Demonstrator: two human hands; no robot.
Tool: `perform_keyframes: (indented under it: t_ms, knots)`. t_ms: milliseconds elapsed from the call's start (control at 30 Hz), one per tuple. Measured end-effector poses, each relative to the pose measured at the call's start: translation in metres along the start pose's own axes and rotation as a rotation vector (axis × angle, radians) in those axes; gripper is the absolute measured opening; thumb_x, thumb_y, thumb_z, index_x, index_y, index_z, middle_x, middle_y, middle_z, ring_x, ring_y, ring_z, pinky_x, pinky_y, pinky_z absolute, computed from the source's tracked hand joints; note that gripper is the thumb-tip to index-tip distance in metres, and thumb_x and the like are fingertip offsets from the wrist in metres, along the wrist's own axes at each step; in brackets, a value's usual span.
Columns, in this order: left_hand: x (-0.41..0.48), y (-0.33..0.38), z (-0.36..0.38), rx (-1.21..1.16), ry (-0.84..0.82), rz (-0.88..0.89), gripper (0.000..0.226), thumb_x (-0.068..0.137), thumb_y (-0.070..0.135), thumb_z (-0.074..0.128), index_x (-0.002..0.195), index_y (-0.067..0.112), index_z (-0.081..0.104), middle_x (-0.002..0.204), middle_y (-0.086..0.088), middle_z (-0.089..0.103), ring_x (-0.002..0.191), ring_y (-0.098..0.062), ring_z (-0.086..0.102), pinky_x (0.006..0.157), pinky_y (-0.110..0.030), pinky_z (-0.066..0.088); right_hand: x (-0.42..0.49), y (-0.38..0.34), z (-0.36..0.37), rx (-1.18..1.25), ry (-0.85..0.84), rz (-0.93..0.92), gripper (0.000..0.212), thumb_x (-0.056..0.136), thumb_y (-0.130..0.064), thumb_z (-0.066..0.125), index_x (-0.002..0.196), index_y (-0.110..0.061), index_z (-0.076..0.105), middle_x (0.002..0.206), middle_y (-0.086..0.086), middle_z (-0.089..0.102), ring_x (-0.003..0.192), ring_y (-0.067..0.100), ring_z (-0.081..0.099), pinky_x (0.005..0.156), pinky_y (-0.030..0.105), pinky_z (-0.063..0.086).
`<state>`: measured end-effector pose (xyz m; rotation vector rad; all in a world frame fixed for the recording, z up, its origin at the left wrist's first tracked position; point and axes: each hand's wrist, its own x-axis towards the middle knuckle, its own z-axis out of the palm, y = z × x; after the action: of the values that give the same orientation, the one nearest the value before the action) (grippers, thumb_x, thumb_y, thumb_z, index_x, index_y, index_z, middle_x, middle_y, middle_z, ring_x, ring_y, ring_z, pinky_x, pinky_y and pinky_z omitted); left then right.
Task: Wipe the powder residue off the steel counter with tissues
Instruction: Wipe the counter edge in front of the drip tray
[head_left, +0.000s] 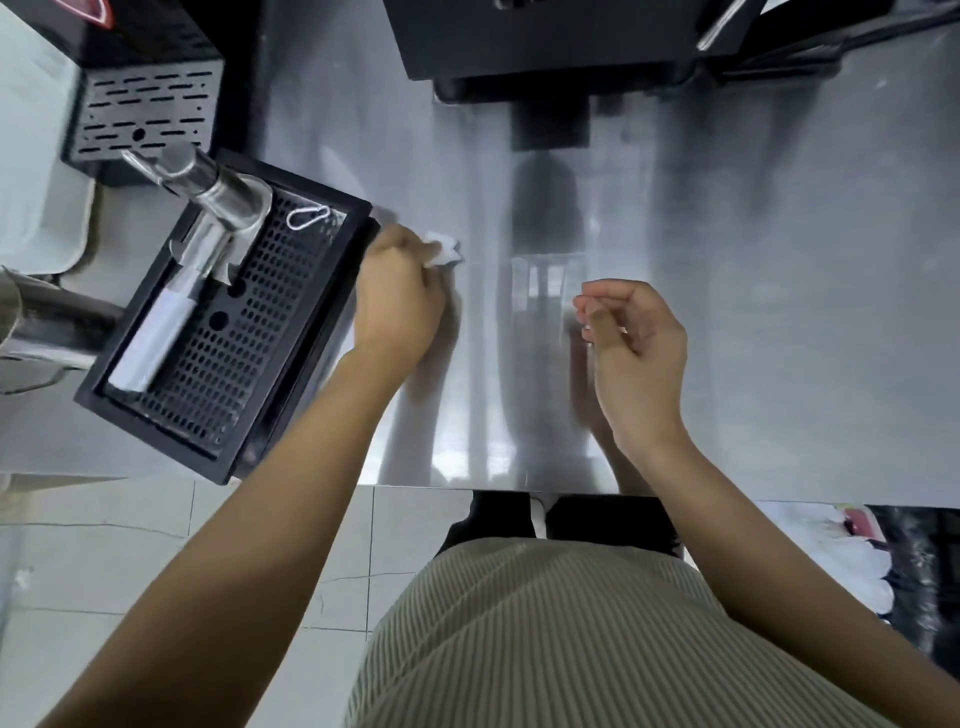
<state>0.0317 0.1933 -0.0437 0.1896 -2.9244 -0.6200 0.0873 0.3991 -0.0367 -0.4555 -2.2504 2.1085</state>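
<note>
Head view: left hand (400, 301), grip curled round crumpled white paper tissue (442, 250), holds it on grey steel counter (753, 312) at 10 o'clock of centre. At 3 o'clock, right hand (636, 345) is loosely curled, apparently empty. Tissue likely light, soft and easily torn; hold it bunched.

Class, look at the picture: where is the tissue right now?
In the head view, the tissue is gripped in the left hand, left of centre on the counter, just right of the black tray.
</note>
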Motion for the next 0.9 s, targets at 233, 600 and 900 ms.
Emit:
perform_keyframes:
  t_ms: [233, 600, 900]
  knots:
    - [-0.013, -0.002, 0.015, 0.026, 0.123, -0.262, 0.02, 0.088, 0.005, 0.04, 0.088, 0.007, 0.06, 0.104, -0.008, 0.045, 0.088, -0.018, 0.043, 0.071, -0.005, 0.028, 0.011, 0.003, -0.032, -0.019, -0.011, -0.033, 0.016, 0.094, -0.006, 0.059, 0.094, -0.021, 0.067, 0.089, -0.004, 0.069, 0.083, 0.011, 0.064, 0.084, 0.043, 0.055]
    - [-0.046, 0.074, 0.038, -0.352, 0.013, -0.125, 0.025, 0.087, 0.0, 0.057, 0.109, 0.002, 0.07, 0.096, -0.001, 0.053, 0.077, 0.002, 0.052, 0.078, 0.003, 0.032, 0.018, 0.005, -0.058, -0.025, -0.037, -0.059, 0.024, 0.094, -0.006, 0.058, 0.09, -0.028, 0.066, 0.09, -0.004, 0.07, 0.088, 0.015, 0.066, 0.087, 0.039, 0.055]
    - [-0.03, 0.025, 0.028, -0.143, 0.188, -0.304, 0.028, 0.092, 0.001, 0.046, 0.113, -0.007, 0.062, 0.106, -0.016, 0.048, 0.088, -0.023, 0.05, 0.078, -0.006, 0.031, 0.009, 0.017, -0.067, -0.088, -0.006, -0.083, 0.014, 0.095, -0.006, 0.06, 0.097, -0.019, 0.065, 0.09, -0.009, 0.068, 0.089, 0.011, 0.066, 0.082, 0.026, 0.052]
